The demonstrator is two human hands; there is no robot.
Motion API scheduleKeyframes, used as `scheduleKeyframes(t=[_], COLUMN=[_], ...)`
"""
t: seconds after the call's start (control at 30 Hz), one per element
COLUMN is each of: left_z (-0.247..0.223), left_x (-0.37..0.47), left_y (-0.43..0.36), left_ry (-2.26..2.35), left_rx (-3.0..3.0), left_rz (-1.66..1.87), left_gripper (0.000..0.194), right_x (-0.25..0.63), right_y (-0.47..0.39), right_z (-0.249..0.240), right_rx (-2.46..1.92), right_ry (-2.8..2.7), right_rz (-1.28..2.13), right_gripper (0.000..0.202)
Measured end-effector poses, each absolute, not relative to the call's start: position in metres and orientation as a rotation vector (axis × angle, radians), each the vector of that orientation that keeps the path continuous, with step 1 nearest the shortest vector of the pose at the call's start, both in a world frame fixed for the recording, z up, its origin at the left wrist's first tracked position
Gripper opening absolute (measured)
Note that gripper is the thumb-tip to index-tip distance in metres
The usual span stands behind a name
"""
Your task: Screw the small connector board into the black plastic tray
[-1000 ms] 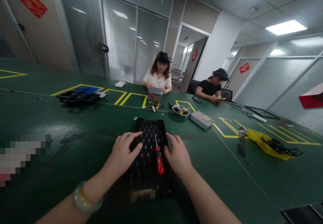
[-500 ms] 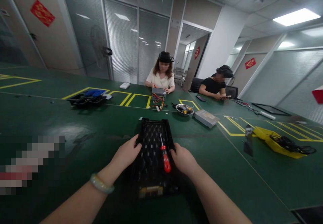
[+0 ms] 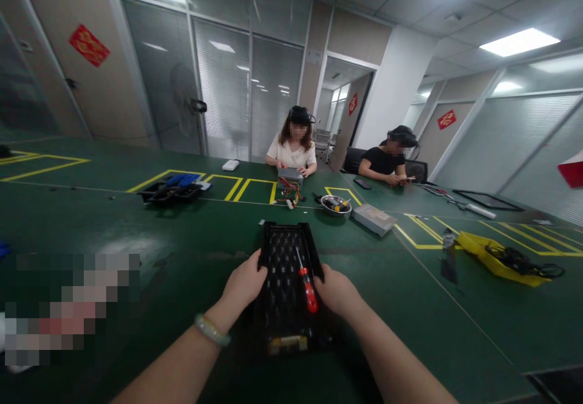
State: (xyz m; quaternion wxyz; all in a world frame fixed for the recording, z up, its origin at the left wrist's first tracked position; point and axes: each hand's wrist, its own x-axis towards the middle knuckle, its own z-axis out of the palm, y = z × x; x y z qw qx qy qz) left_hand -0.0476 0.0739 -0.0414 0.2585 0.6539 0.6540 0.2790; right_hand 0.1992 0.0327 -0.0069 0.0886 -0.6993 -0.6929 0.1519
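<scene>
A long black plastic panel (image 3: 279, 288) with raised side edges and a diamond-patterned inner face is in front of me over the green table. My left hand (image 3: 243, 281) grips its left edge, thumb on top and the other fingers hidden underneath. At the right edge, my right hand (image 3: 337, 287) is closed on it in the same way. A red-handled screwdriver (image 3: 308, 291) lies on the panel, nearer the right side, with its shaft pointing away from me. A yellowish piece (image 3: 288, 343) shows at the panel's near end.
Beyond the panel stand a metal bowl (image 3: 336, 205) of small parts and a grey metal box (image 3: 373, 219). A black tray (image 3: 170, 191) with blue items is at left, a yellow bin (image 3: 501, 258) of cables at right. Two people sit across the table (image 3: 191, 307), one handling a wired box (image 3: 290, 176).
The whole view has shifted a little, so most things appear slightly farther right and lower. Both hands still hold the panel, and the screwdriver lies on it as before.
</scene>
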Motion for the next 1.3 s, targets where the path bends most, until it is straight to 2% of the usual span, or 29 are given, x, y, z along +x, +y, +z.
scheduleKeyframes(t=[0.33, 0.53, 0.83, 1.03, 1.3], left_z=[-0.038, -0.031, -0.023, -0.025, -0.027], left_x=[-0.051, -0.052, -0.053, -0.051, -0.052], left_y=[0.07, 0.069, 0.062, 0.068, 0.069], left_ry=[1.705, 1.659, 1.676, 1.691, 1.693], left_rx=[1.781, 1.725, 1.65, 1.628, 1.631], left_rz=[0.794, 0.853, 0.819, 0.765, 0.741], left_gripper=[0.063, 0.075, 0.068, 0.066, 0.064], right_x=[0.186, 0.215, 0.366, 0.49, 0.597], right_y=[0.035, 0.033, 0.014, -0.014, -0.049], right_z=[-0.008, -0.01, 0.004, 0.017, 0.004], right_rx=[-2.231, -2.211, -2.35, -2.494, -2.578], right_ry=[-2.008, -2.015, -1.903, -1.771, -1.601], right_rz=[0.284, 0.233, 0.151, 0.096, 0.133], right_gripper=[0.033, 0.032, 0.035, 0.047, 0.053])
